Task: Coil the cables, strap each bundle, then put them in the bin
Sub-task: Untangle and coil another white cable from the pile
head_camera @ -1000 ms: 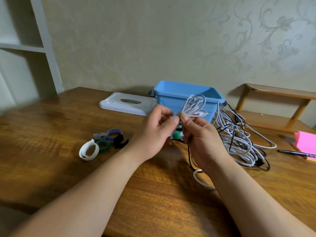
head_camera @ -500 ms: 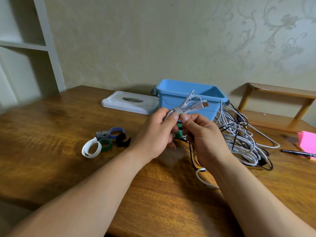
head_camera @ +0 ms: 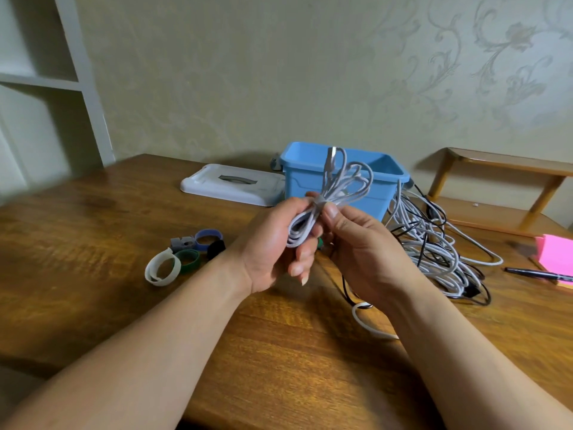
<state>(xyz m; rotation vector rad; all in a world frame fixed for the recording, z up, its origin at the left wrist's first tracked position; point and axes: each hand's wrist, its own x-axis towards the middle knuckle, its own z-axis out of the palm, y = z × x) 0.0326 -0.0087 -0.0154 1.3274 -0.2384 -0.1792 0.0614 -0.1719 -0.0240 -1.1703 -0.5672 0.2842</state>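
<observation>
A small coiled white cable bundle point(head_camera: 341, 184) with a grey strap point(head_camera: 318, 201) round its middle is held up in front of the blue bin point(head_camera: 310, 178). My left hand point(head_camera: 273, 243) grips the bundle's lower loops. My right hand point(head_camera: 362, 249) pinches the bundle at the strap with thumb and finger. The bundle's upper loops and a plug end fan upward over the bin's front wall. A tangle of loose white and black cables point(head_camera: 434, 252) lies on the table to the right of the bin.
Several rolled straps point(head_camera: 186, 252) in white, green, blue, grey and black lie left of my hands. The bin's white lid point(head_camera: 232, 184) rests at the back. A wooden rack point(head_camera: 496, 187), pink notes point(head_camera: 555, 252) and a pen point(head_camera: 536, 273) sit at the right.
The bundle has turned from pointing right to standing more upright, and its lower loops now sit in my left palm. Both hands stayed in front of the bin.
</observation>
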